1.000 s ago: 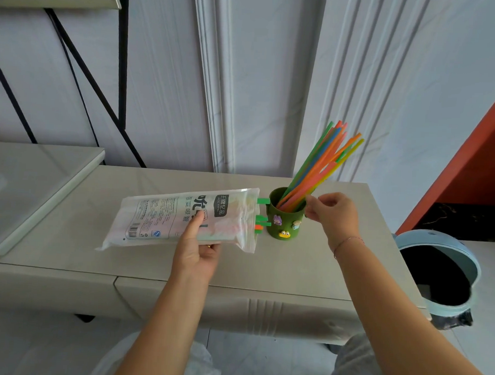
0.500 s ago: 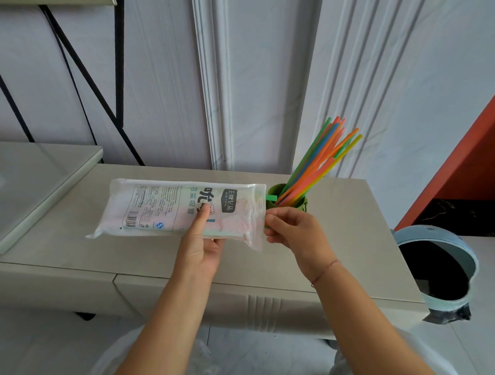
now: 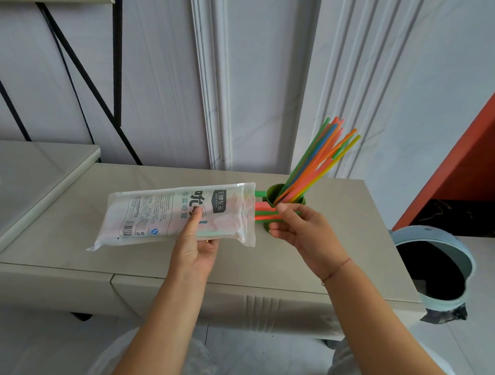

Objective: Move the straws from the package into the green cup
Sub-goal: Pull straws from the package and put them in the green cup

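The left hand [image 3: 194,253] grips the package [image 3: 177,212] over the tabletop's [image 3: 336,262] middle, thumb pressed on top, fingers underneath; the right hand [image 3: 303,235] pinches the straw ends [image 3: 265,212] poking from its open mouth, just before the green cup [image 3: 274,192] near the back right corner; best to pull straight along the package, keeping it level, then tip them upright among the standing straws [image 3: 318,159].

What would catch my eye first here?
The fan of neon straws leaning out of the green cup on the pale cabinet top catches the eye first. Just in front, the left hand grips a white straw package held sideways, while the right hand pinches the orange and green straw ends poking from its open end.
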